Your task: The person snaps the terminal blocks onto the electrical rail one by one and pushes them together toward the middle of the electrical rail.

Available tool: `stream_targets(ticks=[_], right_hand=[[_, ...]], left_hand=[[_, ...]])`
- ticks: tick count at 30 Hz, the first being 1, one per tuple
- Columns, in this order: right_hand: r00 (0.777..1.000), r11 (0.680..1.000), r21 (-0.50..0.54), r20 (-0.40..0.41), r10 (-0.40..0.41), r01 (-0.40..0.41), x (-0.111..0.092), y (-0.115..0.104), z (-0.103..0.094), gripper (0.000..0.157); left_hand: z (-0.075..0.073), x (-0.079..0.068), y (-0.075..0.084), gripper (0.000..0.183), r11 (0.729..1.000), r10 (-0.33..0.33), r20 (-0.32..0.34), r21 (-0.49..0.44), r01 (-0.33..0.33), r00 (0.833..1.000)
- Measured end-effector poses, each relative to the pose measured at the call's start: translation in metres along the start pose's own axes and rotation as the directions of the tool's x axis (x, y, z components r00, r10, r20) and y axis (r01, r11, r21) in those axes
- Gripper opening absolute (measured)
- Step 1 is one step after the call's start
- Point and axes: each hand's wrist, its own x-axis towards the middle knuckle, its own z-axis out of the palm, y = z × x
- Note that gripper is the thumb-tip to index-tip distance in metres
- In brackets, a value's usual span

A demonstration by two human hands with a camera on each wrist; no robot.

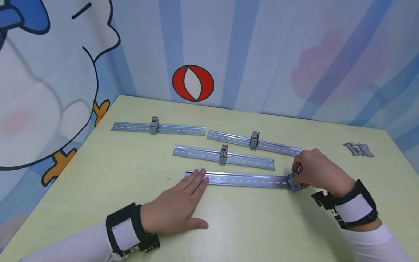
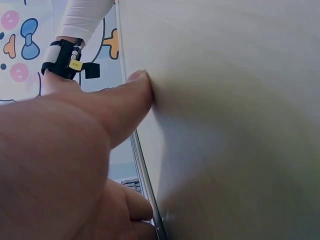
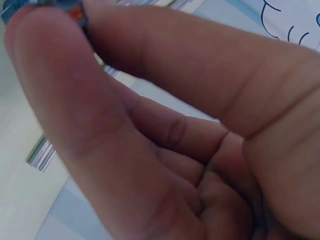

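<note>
Nearest to me lies a slotted metal DIN rail (image 1: pixel 245 179). Straight fingers of my left hand (image 1: pixel 178 207) rest over its left end, with the thumb spread out on the table. At the rail's right end my right hand (image 1: pixel 319 171) pinches a grey terminal block (image 1: pixel 293 182) between thumb and fingers. The block sits at the rail end, partly covered by the fingers; whether it is seated cannot be told. In the right wrist view only a bit of the block, with an orange spot (image 3: pixel 76 12), shows at the fingertips.
Behind lie a middle rail (image 1: pixel 196 153), a back-left rail (image 1: pixel 183 130) and a back-right rail (image 1: pixel 281 147), each carrying grey terminal blocks (image 1: pixel 223 154). Loose grey pieces (image 1: pixel 359 149) lie at the far right. A printed wall panel (image 1: pixel 262 54) borders the table's back.
</note>
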Motion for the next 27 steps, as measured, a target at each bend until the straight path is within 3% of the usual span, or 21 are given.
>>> stream_targets(ticks=[15,23,27], right_hand=[[0.999,0.999,0.035,-0.042,-0.022,0.023,0.004,-0.003,-0.001,0.005],[1.000,1.000,-0.002,-0.015,-0.008,0.008,0.012,-0.005,-0.003,0.005],[1.000,0.999,0.036,0.028,0.007,-0.008,0.011,0.001,-0.004,0.012]], left_hand=[[-0.002,0.000,0.000,0.103,1.000,-0.001,0.016,-0.006,0.001,1.000],[-0.004,0.000,0.000,0.102,1.000,-0.002,0.021,-0.009,0.002,1.000],[-0.002,0.001,0.001,0.103,1.000,-0.003,0.017,-0.003,0.003,1.000]])
